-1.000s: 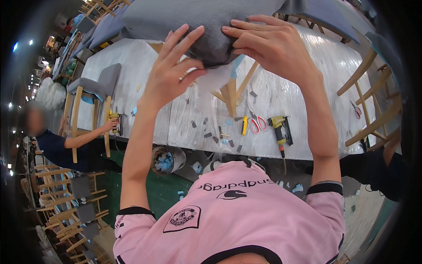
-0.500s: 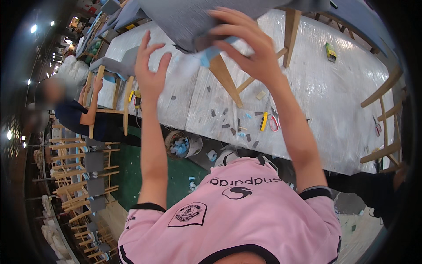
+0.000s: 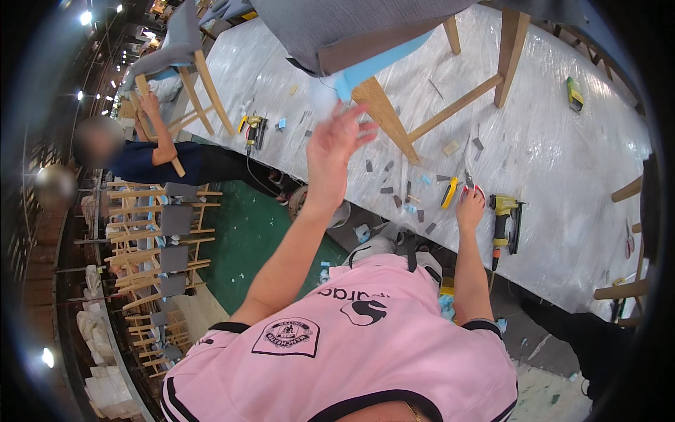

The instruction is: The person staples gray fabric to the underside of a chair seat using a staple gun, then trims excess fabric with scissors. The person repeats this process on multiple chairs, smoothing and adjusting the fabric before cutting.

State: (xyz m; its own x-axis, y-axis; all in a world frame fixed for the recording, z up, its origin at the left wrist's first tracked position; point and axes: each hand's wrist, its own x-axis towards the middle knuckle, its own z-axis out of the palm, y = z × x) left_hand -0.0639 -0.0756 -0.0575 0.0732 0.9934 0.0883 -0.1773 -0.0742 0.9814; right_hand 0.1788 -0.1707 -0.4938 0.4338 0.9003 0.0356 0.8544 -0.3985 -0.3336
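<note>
A worker in a pink shirt has let go of the upturned grey chair seat that both hands gripped a moment ago. The left hand is now off the fabric, raised in the air just below the seat's corner with fingers spread wide and nothing in them, blurred by motion. The right hand has dropped to the near edge of the plastic-wrapped counter, where it rests beside the red-handled scissors and a yellow-handled tool; whether its fingers have closed on either cannot be told from here. The release suggests the fitting of the cover has paused while a tool is fetched.

The chair stands on the counter, its wooden legs slanting towards the worker and a strip of blue foam showing under the grey cloth. A yellow staple gun lies just right of the right hand, partly over the counter's edge, and offcuts litter the sheet near both hands. Open counter lies to the right of the chair legs. To the left, across a green floor, another person leans on a second chair, well apart, with stacked chair frames behind.
</note>
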